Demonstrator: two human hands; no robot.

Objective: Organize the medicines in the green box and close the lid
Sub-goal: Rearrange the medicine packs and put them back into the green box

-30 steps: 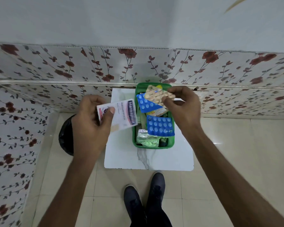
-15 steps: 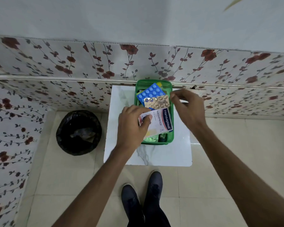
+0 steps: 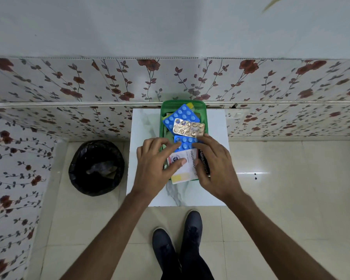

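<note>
The green box (image 3: 202, 107) stands on a small white marble-top table (image 3: 143, 128) against the flowered wall. Inside lie a blue blister strip (image 3: 180, 116), a gold blister strip (image 3: 188, 127) across it, and a second blue strip (image 3: 185, 141) nearer me. A white Hansaplast plaster pack (image 3: 187, 162) lies over the box's near end, its lower edge past the rim. My left hand (image 3: 154, 164) has its thumb on the pack and its fingers reach the second blue strip. My right hand (image 3: 214, 166) covers the pack's right edge. I see no lid.
A bin lined with a black bag (image 3: 96, 166) stands on the floor left of the table. My dark shoes (image 3: 178, 239) are on the beige tiles just before the table. The wall runs close behind the box.
My left hand carried the plaster pack from the left into the box. My right hand laid the gold strip on the blue one, let go, and came down onto the pack's right side.
</note>
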